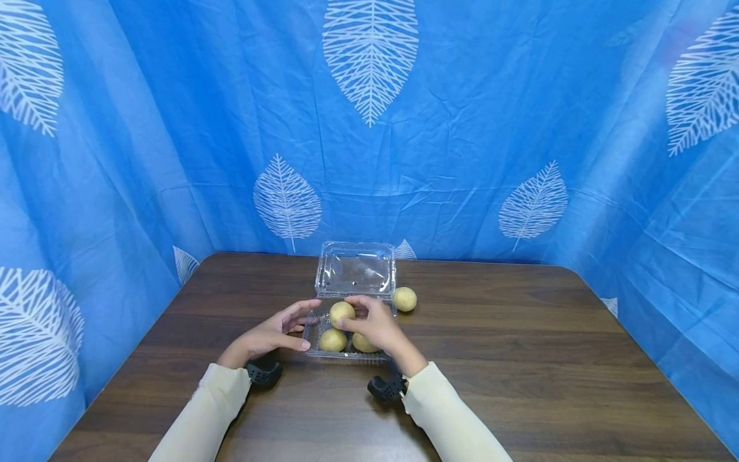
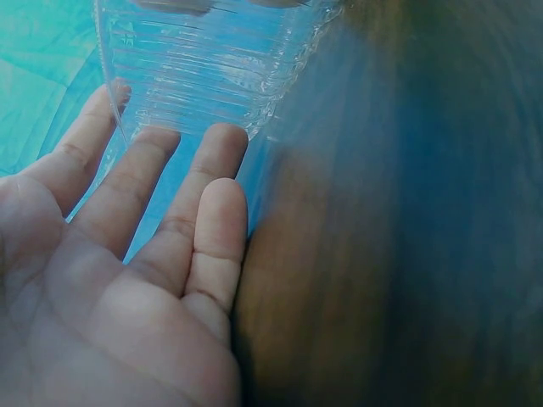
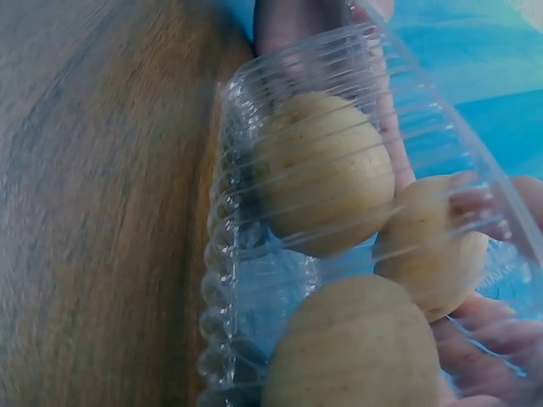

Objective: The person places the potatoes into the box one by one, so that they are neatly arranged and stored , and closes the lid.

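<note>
A clear plastic clamshell box (image 1: 312, 333) stands on the table with its lid (image 1: 356, 268) raised at the back. My right hand (image 1: 380, 326) reaches in over its right side and pinches a potato (image 1: 342, 314) between thumb and fingers. Below it, two more potatoes lie along the box's front: one potato (image 1: 333, 341) at left, another potato (image 1: 364, 344) at right, partly covered by the right hand. My left hand (image 1: 267, 335) is at the box's left side. Its fingers (image 2: 222, 153) are extended, with fingertips against or very close to the ribbed wall (image 2: 204, 80).
Just outside the box, by its back right corner, a loose potato (image 1: 405, 299) lies on the brown wooden table (image 1: 508, 359). A blue curtain (image 1: 450, 160) with white leaf prints hangs behind the table and along both sides. Each wrist wears a black strap.
</note>
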The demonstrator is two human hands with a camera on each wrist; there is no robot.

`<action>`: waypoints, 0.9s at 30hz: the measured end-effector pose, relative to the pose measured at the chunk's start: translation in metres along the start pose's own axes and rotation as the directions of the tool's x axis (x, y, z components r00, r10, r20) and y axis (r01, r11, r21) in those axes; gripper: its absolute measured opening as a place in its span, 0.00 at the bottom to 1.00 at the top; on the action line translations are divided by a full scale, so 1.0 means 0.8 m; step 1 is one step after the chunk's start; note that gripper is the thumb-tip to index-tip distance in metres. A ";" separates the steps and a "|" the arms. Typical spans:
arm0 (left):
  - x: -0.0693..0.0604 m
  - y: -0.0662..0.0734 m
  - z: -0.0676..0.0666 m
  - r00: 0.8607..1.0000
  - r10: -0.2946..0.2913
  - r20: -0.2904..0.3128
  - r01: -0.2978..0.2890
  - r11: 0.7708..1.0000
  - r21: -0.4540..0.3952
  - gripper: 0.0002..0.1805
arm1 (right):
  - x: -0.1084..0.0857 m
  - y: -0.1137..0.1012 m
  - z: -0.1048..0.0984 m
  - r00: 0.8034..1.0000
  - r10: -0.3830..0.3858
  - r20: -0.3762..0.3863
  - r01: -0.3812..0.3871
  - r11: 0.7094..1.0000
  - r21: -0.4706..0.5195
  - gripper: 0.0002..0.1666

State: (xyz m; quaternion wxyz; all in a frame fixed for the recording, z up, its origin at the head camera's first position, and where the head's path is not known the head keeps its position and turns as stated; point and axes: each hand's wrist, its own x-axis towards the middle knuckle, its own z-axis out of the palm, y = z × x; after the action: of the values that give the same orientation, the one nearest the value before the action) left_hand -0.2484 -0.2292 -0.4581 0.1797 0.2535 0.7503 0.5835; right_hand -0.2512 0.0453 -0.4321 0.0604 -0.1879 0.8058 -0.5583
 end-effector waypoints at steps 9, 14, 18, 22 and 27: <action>0.000 0.001 0.000 1.000 0.004 0.003 -0.004 1.000 -0.010 0.52 | 0.001 -0.002 0.001 0.998 0.046 -0.034 -0.047 0.998 -0.040 0.33; 0.000 0.001 0.000 1.000 -0.001 -0.001 0.001 1.000 -0.004 0.52 | 0.002 -0.002 0.001 0.997 0.061 -0.036 -0.063 0.997 -0.052 0.33; 0.000 0.001 0.000 1.000 0.000 -0.003 0.000 1.000 0.002 0.51 | 0.006 -0.004 0.002 0.996 0.076 -0.039 -0.079 0.993 -0.091 0.32; 0.000 0.000 0.000 1.000 0.002 -0.002 -0.002 1.000 0.005 0.51 | 0.008 -0.005 0.001 0.995 0.093 -0.042 -0.099 0.983 -0.157 0.32; 0.001 -0.001 -0.001 1.000 0.007 0.002 -0.007 1.000 0.007 0.51 | 0.008 -0.005 0.001 0.993 0.106 -0.042 -0.113 0.968 -0.223 0.32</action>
State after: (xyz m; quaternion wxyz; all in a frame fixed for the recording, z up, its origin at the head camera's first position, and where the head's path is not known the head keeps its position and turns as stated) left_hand -0.2492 -0.2294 -0.4583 0.1774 0.2574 0.7512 0.5813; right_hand -0.2556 0.0406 -0.4278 0.0574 -0.1406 0.8737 -0.4622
